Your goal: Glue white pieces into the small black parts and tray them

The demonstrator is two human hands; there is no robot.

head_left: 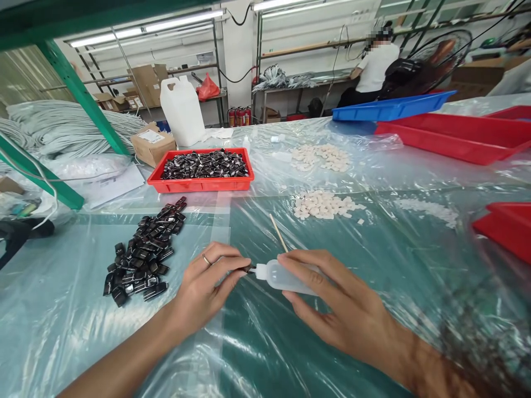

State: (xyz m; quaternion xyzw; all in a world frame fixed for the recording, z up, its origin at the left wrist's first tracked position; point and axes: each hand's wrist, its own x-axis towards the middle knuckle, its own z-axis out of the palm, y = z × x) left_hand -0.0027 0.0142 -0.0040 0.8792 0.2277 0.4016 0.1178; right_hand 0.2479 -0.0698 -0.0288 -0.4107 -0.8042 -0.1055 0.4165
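My left hand [207, 284] pinches a small black part [248, 269], mostly hidden behind the fingertips. Wrapped around a translucent white squeeze bottle [286, 276] is my right hand [336, 298]. The bottle lies sideways, its narrow nozzle pointing left and meeting the black part; whether they touch is hard to tell. A thin wooden stick [277, 232] sticks up just beyond the right fingers; its lower end is hidden. Left of my hands lies a loose pile of shiny black plastic parts [143, 249]. Beyond the bottle sits a heap of small whitish pieces [323, 204].
A red tray [199, 184] full of black parts stands behind the pile, near a white jug [182, 110] and a cardboard box [152, 142]. Blue [394, 108] and red trays [456, 138] sit at right. Plastic film covers the table. A person [375, 66] sits beyond.
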